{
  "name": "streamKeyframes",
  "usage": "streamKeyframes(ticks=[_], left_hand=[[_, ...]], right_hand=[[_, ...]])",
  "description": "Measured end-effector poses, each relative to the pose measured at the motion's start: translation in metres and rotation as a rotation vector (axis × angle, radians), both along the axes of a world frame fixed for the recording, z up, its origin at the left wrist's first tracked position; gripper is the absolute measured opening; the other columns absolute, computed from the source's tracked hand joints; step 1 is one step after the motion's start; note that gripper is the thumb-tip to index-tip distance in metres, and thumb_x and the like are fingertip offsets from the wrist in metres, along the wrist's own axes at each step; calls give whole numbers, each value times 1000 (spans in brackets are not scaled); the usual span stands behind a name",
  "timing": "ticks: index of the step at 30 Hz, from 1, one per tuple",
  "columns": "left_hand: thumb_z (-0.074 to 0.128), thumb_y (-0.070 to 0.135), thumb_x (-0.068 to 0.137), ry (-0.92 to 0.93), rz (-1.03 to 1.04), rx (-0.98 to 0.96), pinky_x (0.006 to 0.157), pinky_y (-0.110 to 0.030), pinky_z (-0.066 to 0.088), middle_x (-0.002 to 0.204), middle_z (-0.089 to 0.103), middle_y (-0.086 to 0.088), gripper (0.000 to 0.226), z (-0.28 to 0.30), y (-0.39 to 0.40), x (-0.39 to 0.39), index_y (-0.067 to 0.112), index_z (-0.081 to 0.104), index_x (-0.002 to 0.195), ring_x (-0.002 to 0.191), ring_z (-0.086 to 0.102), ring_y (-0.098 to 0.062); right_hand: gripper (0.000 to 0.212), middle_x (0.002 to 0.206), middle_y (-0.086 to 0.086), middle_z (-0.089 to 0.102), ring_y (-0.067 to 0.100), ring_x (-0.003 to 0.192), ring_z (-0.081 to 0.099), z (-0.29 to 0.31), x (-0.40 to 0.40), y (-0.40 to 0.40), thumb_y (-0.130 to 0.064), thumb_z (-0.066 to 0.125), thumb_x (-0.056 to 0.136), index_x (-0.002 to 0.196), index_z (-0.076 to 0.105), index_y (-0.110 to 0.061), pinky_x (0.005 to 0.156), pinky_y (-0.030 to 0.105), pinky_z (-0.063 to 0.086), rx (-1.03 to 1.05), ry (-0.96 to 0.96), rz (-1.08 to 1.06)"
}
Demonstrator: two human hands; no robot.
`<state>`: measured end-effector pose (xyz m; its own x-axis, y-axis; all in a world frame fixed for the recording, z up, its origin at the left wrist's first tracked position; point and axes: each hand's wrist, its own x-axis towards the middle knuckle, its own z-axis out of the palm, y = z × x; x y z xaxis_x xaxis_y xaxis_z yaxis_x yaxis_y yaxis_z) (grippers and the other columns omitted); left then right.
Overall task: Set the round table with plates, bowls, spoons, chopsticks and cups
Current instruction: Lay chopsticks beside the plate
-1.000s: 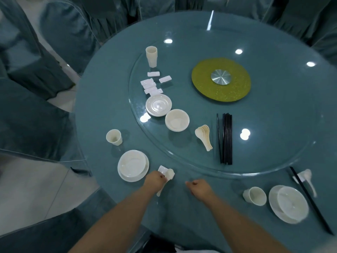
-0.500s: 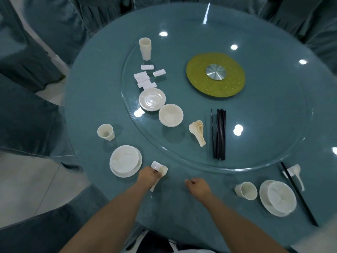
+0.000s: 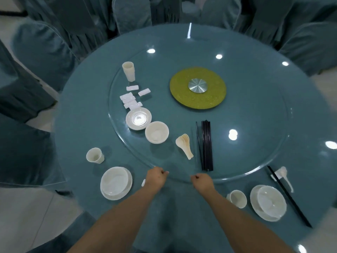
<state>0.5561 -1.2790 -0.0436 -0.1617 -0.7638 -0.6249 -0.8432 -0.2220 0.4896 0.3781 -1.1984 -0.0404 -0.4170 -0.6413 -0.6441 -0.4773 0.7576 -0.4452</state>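
Chopsticks point(image 3: 206, 146): black bundle on the glass turntable point(image 3: 255, 152), long axis running away from the body, near ends just beyond the turntable's near rim; needed next for the left place setting, judging by what that setting lacks.
Left setting: cup point(image 3: 95, 155) far left, bowl on plate point(image 3: 116, 183) just beside the left hand; sliver of a white rest point(image 3: 143, 182) showing at the hand's left edge, spoon hidden if present.
Left hand point(image 3: 156, 178): fingers curled, nothing visible in them, knuckles at the turntable rim.
Right hand point(image 3: 202, 182): fingers curled into a loose fist, empty, also at the rim.
Key relation: bundle lies ahead and slightly right of the right hand, near; left hand well apart from it, so right hand the likelier picker.
Other stock on glass: cup stack point(image 3: 129, 71), rests point(image 3: 131, 100), plates point(image 3: 138, 118), bowls point(image 3: 156, 132), spoon stack point(image 3: 185, 145).
Right setting: cup point(image 3: 237, 199), bowl on plate point(image 3: 268, 204), 1 pair of chopsticks point(image 3: 289, 197), spoon on rest point(image 3: 284, 177).
Change from 1 second ago: left hand off the rest and spoon, moved forward to the rim; right hand forward too; spoon visible then, covered now.
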Motion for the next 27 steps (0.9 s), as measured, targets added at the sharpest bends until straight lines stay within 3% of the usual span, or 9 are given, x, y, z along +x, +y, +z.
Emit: streamKeyframes(ticks=[3,7,13,16,21,24,27], left_hand=[[58,32,92,27,-51,2,76,-27,46,95,72,-12,29,6,-10,-45,5,69,89,94,65,-27],[55,31,92,49,-107,10,68,-25,43,90,71,-12,29,3,-20,-103,6,69,86,90,66,-28],[55,32,95,7,-112,15,71,-30,50,99,69,-14,30,-12,-33,-165,5,68,97,92,65,-27],[59,35,93,-31,-141,26,71,-33,49,99,68,-15,36,-20,-37,-181,1,65,101,92,66,-30],[62,33,92,-59,-184,27,62,-31,44,93,67,-18,34,-30,-38,-191,-1,62,94,86,66,-31],[62,29,92,-60,-189,22,66,-34,48,94,67,-16,28,-32,-40,-191,2,61,95,86,65,-30],[63,29,91,-70,-179,5,69,-35,50,95,66,-14,25,-35,-39,-191,4,60,96,86,64,-29]], right_hand=[[45,62,5,52,20,70,52,4,-26,-11,-27,51,95,53,44,-14,63,27,36,4,34,-51],[50,52,-4,39,20,66,47,1,-55,-20,-31,51,95,51,36,-15,62,26,34,12,103,-86],[44,64,6,57,21,70,53,-17,-90,-23,-35,48,98,61,54,-12,61,26,31,0,86,-127],[43,66,8,60,25,73,58,-27,-100,-26,-35,48,98,68,61,-8,62,28,37,-18,64,-178],[41,66,5,59,24,71,56,-37,-106,-32,-35,49,97,63,53,-13,62,28,37,-48,100,-234],[27,83,4,69,19,78,59,-39,-108,-36,-40,57,93,83,64,-16,66,24,39,-29,66,-225],[27,95,4,69,22,90,63,-42,-109,-38,-41,62,90,99,63,-16,69,23,41,-27,64,-176]])
